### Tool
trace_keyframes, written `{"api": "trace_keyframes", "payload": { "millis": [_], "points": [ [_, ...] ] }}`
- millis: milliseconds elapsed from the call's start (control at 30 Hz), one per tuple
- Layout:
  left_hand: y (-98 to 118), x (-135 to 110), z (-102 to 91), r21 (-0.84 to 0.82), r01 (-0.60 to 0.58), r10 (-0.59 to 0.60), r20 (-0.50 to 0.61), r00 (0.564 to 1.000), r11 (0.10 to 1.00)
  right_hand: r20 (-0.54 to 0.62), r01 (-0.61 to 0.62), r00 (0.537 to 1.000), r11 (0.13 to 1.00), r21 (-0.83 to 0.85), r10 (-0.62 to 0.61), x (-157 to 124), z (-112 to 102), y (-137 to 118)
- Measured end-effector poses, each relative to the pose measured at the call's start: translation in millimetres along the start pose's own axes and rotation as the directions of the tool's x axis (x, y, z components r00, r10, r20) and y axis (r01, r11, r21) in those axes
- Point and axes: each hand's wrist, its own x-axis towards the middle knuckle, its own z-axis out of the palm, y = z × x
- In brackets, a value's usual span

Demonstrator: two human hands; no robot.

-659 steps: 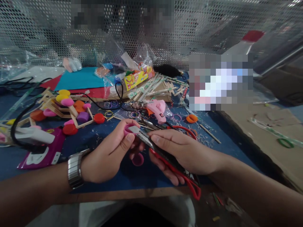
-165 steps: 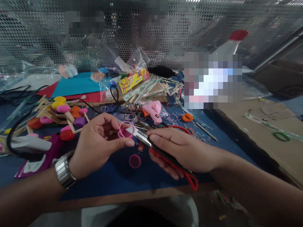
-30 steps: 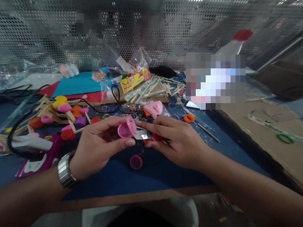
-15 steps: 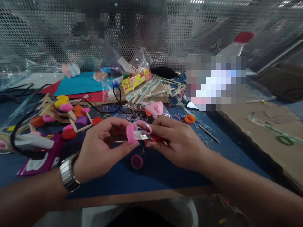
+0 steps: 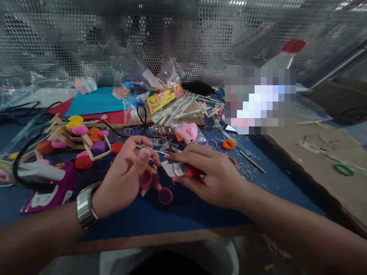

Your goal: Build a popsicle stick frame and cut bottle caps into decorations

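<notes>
My left hand (image 5: 123, 175) is turned with its thumb raised and the upper fingers loosely curled. Its lower fingers close around a dark pink round cap (image 5: 146, 179), partly hidden by the hand. A second cap (image 5: 165, 196) of similar colour lies on the blue table just below the fingertips. Close by on the right, my right hand (image 5: 212, 173) grips a red-handled box cutter (image 5: 195, 170). Its wide pale blade points left, towards my left hand, without touching the cap.
Coloured caps glued to wooden sticks (image 5: 82, 135) and a purple packet (image 5: 47, 191) are on the left. Behind my hands lie a pink glue gun (image 5: 187, 131), a yellow box (image 5: 162, 99) and loose sticks. An orange ring (image 5: 229, 144) and cardboard (image 5: 309, 152) are on the right.
The bright pink cap and its half-cut ring have left the blade. My left hand has drawn back and turned, lifting its thumb. My right hand still holds the box cutter.
</notes>
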Motion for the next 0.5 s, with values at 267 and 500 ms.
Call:
{"api": "trace_keyframes", "payload": {
  "millis": [267, 500],
  "points": [
    [-8, -14, 3.6, -0.081, 0.152, -0.123, 0.291, 0.949, 0.985, 0.052, 0.197, 0.977, 0.971, 0.136, -0.206, -2, 12, -5],
    [-10, -8, 0.7, -0.089, 0.083, -0.060, 0.244, 0.968, 0.993, -0.107, 0.222, 0.973, 0.952, 0.211, -0.203, -2, 12, -2]
  ]
}}
